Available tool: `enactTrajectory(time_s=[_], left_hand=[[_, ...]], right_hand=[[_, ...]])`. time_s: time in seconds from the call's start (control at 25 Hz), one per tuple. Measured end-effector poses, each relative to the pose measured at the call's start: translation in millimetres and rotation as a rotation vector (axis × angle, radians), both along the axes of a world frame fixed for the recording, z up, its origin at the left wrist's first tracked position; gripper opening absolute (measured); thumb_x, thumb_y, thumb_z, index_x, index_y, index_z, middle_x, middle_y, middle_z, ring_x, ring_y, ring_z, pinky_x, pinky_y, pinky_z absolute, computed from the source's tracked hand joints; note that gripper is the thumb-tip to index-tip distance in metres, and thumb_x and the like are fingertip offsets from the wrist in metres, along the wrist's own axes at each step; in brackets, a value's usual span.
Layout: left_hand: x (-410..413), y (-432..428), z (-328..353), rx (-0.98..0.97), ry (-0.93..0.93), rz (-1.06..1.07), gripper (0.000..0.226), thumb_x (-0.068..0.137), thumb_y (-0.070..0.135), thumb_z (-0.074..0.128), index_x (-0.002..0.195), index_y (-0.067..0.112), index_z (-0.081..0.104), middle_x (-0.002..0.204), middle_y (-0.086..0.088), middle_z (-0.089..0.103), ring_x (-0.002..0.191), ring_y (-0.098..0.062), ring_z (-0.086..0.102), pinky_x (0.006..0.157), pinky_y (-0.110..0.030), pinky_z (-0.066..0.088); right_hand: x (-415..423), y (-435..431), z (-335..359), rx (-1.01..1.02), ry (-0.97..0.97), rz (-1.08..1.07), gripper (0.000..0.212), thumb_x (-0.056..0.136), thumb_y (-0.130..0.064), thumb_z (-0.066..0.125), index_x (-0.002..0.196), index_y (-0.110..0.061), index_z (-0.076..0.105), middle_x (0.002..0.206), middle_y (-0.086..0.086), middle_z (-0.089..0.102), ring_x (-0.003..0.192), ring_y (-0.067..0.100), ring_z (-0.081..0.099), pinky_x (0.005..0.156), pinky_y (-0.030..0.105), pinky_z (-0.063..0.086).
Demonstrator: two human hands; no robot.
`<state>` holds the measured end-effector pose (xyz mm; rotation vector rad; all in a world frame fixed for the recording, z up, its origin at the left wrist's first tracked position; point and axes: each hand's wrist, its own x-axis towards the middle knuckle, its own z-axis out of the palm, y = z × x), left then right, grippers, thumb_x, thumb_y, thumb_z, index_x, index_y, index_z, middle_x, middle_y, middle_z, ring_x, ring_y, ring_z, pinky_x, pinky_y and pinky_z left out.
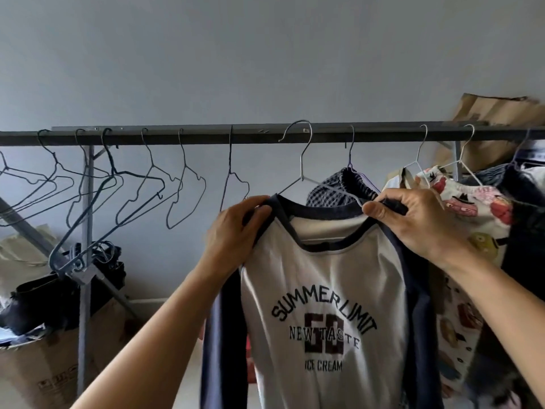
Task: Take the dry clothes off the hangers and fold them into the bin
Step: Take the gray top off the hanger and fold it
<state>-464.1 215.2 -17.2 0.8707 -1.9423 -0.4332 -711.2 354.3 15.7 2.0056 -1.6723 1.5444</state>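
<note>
A white shirt (pixel 324 278) with navy sleeves, navy collar and "SUMMER LIMIT" print hangs on a silver wire hanger (pixel 300 160). The hanger's hook sits just above the dark rail (pixel 206 136). My left hand (pixel 236 228) grips the shirt's left shoulder at the collar. My right hand (pixel 418 222) pinches the right shoulder and collar. More clothes hang to the right: a checked garment (pixel 327 187), a cartoon-print garment (pixel 472 202) and dark clothes (pixel 525 208). No bin is in view.
Several bare wire hangers (pixel 132 187) hang along the left half of the rail. A rack upright (pixel 85 261) stands at left. A cardboard box (pixel 44 364) with dark clothes sits at lower left. Brown cardboard (pixel 495 113) rests above the rail at right.
</note>
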Motion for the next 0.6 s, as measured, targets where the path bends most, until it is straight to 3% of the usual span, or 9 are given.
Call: enactTrajectory(time_s=[0.08,0.12,0.2,0.32,0.6], left_hand=[[10,5,-2,0.008,0.049,0.063,0.036,0.086,0.062,0.043,0.109,0.046,0.065,0.099,0.018,0.073,0.098,-0.01,0.066,0.085,-0.043,0.054],[15,10,-3,-0.004,0.045,0.114,0.033,0.087,0.062,0.044,0.107,0.046,0.066,0.098,0.018,0.073,0.096,-0.011,0.067,0.083,-0.042,0.054],[24,16,-2,-0.04,0.014,0.221,0.026,0.093,0.057,0.048,0.105,0.045,0.069,0.095,0.015,0.073,0.092,-0.015,0.066,0.077,-0.037,0.052],[40,23,1,-0.067,-0.003,0.31,0.024,0.095,0.052,0.05,0.099,0.04,0.069,0.089,0.01,0.072,0.086,-0.019,0.065,0.068,-0.033,0.045],[70,29,1,-0.047,0.116,0.362,0.023,0.095,0.048,0.053,0.089,0.032,0.069,0.076,0.01,0.07,0.078,-0.02,0.065,0.067,-0.037,0.05]], right_hand=[[1,-2,-9,0.002,-0.04,0.033,0.033,0.084,-0.045,0.065,0.074,-0.014,0.068,0.062,0.005,0.061,0.058,0.006,0.052,0.06,0.011,0.039],[1,-3,-12,0.001,-0.095,0.059,0.031,0.085,-0.045,0.064,0.078,-0.015,0.068,0.067,0.002,0.064,0.061,0.004,0.055,0.059,0.008,0.04],[2,-6,-15,-0.001,-0.2,0.072,0.016,0.084,-0.033,0.066,0.084,-0.017,0.067,0.071,-0.005,0.066,0.067,0.001,0.059,0.062,0.007,0.044],[4,-10,-17,-0.014,-0.181,0.002,0.013,0.089,-0.02,0.066,0.084,-0.008,0.063,0.068,-0.001,0.057,0.061,0.0,0.053,0.058,0.007,0.04],[7,-27,-18,-0.036,-0.214,-0.084,0.021,0.095,-0.023,0.059,0.087,-0.003,0.058,0.066,0.004,0.049,0.055,0.005,0.04,0.05,0.011,0.036]])
